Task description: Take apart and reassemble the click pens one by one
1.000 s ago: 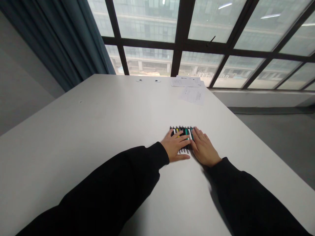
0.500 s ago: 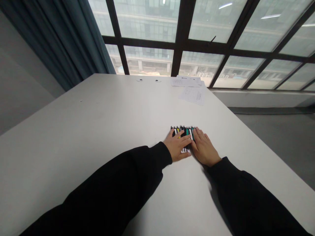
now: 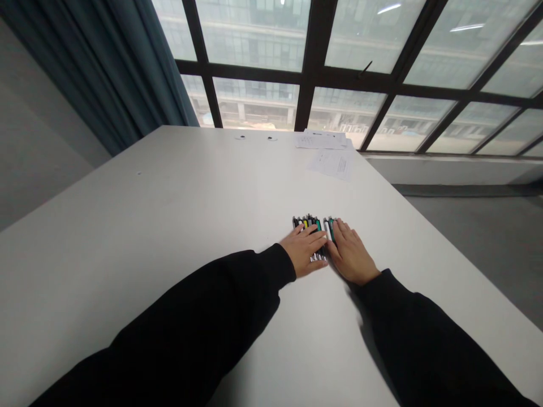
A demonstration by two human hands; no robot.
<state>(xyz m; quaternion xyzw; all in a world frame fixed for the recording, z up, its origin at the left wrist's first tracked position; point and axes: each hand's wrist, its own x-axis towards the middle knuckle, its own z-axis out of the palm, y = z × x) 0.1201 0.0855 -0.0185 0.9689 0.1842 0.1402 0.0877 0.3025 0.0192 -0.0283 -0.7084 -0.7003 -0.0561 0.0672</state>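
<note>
Several pens (image 3: 319, 224) lie side by side on the white table, some black, others with white, yellow or green parts. A narrow gap splits the row into a larger left group and a smaller right group. My left hand (image 3: 304, 249) rests flat across the left group with its fingers apart, hiding much of the barrels. Silver tips stick out below its fingers. Laid along the right side of the row, my right hand (image 3: 350, 252) covers part of the right group, its fingers stretched out.
Papers with print (image 3: 326, 152) lie at the table's far right corner. Two small round fittings (image 3: 256, 138) sit near the far edge. Beyond the table (image 3: 190, 192) are a dark-framed window (image 3: 309, 79) and a blue curtain (image 3: 139, 68) on the left.
My left hand has shifted slightly left with the pens under it. A gap has opened in the row of pens. My right hand has stayed nearly still.
</note>
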